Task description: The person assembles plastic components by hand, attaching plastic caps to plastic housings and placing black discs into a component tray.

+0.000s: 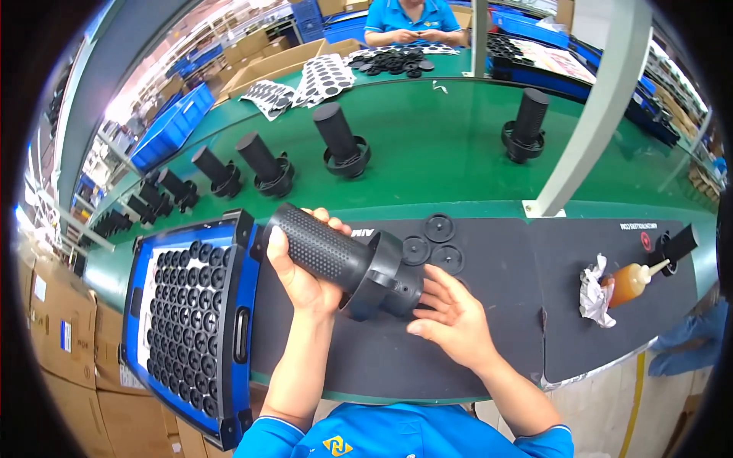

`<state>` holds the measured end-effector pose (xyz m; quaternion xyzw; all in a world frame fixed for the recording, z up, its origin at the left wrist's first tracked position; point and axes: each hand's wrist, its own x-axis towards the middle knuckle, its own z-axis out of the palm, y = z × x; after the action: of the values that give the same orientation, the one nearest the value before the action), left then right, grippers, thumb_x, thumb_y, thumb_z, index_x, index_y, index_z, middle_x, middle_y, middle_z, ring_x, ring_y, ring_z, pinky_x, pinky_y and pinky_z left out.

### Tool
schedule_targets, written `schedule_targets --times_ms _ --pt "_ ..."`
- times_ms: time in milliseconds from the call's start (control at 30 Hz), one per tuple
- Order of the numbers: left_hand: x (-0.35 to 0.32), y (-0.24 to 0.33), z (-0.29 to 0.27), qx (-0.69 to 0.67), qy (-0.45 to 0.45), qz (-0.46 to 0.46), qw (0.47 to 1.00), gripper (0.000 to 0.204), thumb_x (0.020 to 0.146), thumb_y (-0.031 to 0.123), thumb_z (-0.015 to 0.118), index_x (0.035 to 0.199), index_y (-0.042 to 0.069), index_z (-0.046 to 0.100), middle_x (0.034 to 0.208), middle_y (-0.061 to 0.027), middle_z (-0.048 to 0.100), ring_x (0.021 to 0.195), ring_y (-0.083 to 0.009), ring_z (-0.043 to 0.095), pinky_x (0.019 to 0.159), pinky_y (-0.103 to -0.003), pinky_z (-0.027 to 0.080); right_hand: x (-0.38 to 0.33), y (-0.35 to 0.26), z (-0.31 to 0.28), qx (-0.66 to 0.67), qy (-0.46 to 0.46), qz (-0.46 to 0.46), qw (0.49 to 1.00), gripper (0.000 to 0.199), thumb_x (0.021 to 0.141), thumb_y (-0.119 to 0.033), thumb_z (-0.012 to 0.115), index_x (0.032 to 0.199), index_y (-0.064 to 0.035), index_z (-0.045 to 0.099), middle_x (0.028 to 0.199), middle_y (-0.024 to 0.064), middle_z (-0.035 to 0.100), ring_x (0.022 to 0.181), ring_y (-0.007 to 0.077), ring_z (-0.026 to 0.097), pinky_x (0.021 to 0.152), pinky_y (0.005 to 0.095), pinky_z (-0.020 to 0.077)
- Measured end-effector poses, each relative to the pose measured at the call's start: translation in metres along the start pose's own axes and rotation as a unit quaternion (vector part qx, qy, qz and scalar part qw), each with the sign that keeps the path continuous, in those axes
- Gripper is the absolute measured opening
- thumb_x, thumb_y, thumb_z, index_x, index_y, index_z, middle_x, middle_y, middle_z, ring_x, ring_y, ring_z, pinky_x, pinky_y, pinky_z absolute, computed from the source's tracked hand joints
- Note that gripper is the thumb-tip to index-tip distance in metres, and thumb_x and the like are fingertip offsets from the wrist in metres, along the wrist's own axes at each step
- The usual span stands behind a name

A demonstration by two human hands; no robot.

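My left hand grips a black perforated cylinder with a ring-shaped collar, which lies tilted across the dark mat with its collar end down to the right. Thumb and fingers wrap the cylinder near its closed end. My right hand is at the collar end, fingers apart and curved; its fingertips are close to the short end piece, and I cannot tell whether they touch it. Just beyond that end, several round black discs lie on the mat.
At left, a blue tray holds rows of black discs. Similar cylinders stand along the green conveyor. At right are an amber glue bottle, crumpled paper and a metal post. A co-worker sits across.
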<state>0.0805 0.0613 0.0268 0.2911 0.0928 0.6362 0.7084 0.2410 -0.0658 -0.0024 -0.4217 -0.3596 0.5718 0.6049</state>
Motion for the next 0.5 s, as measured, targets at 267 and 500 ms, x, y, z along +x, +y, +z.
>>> schedule_targets --times_ms 267,500 --pt "-0.005 -0.016 0.003 -0.008 -0.027 -0.002 1.0 0.042 0.077 0.043 0.056 0.101 0.009 0.048 0.094 -0.0084 0.055 0.083 -0.0216 0.056 0.079 -0.036 0.045 0.005 0.01 -0.004 0.072 -0.01 -0.047 0.996 0.067 0.068 0.012 0.068 0.129 0.0037 0.041 0.122 0.0214 0.051 0.104 0.0242 0.056 0.087 0.0314 0.0471" --pt "-0.006 -0.011 0.003 -0.012 -0.025 0.003 1.0 0.043 0.076 0.044 0.058 0.101 0.01 0.048 0.094 -0.0081 0.055 0.083 -0.0218 0.056 0.078 -0.036 0.045 0.004 0.014 -0.001 0.104 -0.02 -0.072 0.992 0.066 0.067 0.013 0.069 0.127 0.0047 0.043 0.117 0.021 0.054 0.101 0.0237 0.057 0.087 0.0312 0.0489"
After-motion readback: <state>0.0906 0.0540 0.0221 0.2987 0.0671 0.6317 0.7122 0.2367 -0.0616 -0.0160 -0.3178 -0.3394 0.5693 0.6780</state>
